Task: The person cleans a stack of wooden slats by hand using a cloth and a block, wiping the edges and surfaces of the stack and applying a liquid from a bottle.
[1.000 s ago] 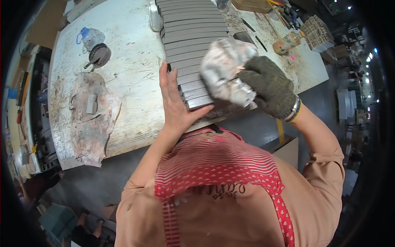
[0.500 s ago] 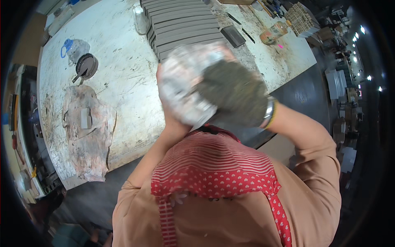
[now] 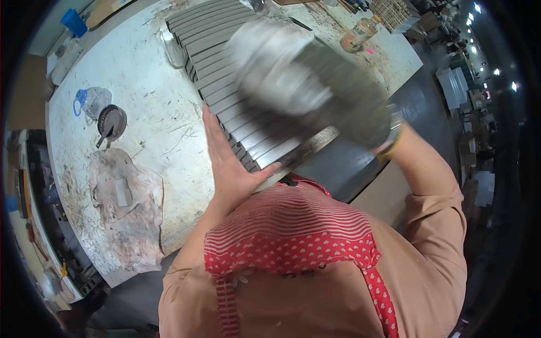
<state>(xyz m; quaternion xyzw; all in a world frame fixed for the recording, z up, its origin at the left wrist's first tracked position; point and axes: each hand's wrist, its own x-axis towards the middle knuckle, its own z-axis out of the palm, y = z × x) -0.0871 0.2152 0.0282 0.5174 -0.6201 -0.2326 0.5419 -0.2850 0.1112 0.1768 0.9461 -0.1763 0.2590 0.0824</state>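
A long row of flat grey bars (image 3: 203, 50) lies side by side on the white table, its near end close to my apron. Bare, with its fingers stretched out along the row's left edge, my left hand (image 3: 230, 169) rests its thumb across the near end. My right hand (image 3: 352, 93) wears a dark olive glove and is smeared by motion. It grips a crumpled whitish rag (image 3: 276, 67) above the right part of the bars. Hand and rag hide several bars beneath them; whether the rag touches them I cannot tell.
On the table's left lie a stained cloth (image 3: 143, 197) with a pale block (image 3: 123, 192) on it, a round dark dish (image 3: 114, 120) and a clear bottle with a blue cap (image 3: 97, 102). An amber bottle (image 3: 359, 35) and a woven basket (image 3: 390, 14) stand far right.
My right hand has swung right with the rag, uncovering more near bars. My left hand has come into plain sight at the row's left edge. The whole view has shifted slightly.
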